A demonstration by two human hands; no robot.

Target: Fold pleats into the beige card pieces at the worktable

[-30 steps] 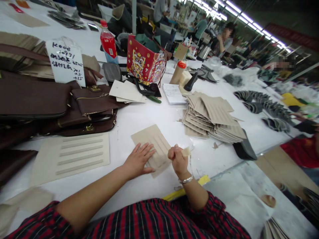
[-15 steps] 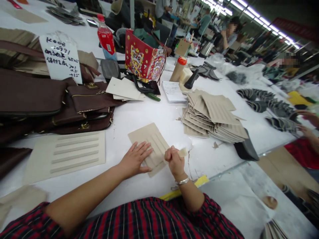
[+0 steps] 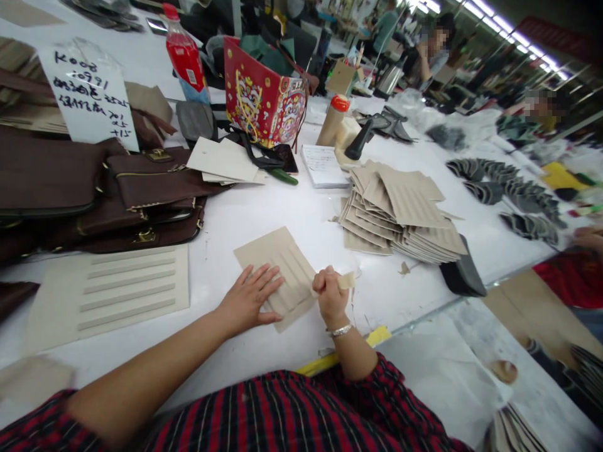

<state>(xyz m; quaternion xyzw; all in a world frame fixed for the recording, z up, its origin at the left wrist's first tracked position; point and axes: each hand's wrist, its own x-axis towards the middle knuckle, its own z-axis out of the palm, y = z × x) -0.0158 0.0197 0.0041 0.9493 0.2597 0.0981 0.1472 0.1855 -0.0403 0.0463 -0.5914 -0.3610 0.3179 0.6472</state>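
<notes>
A beige panel (image 3: 282, 251) with raised ridges lies at an angle on the white table in front of me. My left hand (image 3: 247, 295) rests flat on its left part, fingers spread. At the panel's right edge, my right hand (image 3: 332, 295) is closed in a fist around a small pale tan flat piece (image 3: 347, 280), whose end sticks out to the right; the rest is hidden by the fingers. To the left lies a larger beige panel (image 3: 51, 295) with several raised strips. Beyond my right hand is a messy pile of ridged beige panels (image 3: 409, 207).
Dark brown leather bags (image 3: 155, 182) are stacked at the left behind a handwritten sign (image 3: 89, 94). Further back stand a red bottle (image 3: 186, 59), a red patterned bag (image 3: 259, 94) and a notepad (image 3: 324, 166). A black curved piece (image 3: 464, 270) lies near the table's right edge.
The camera view has shifted slightly, so everything sits a little further left and higher. Both hands keep nearly the same place on the panel; the tan piece shows at a slightly different angle.
</notes>
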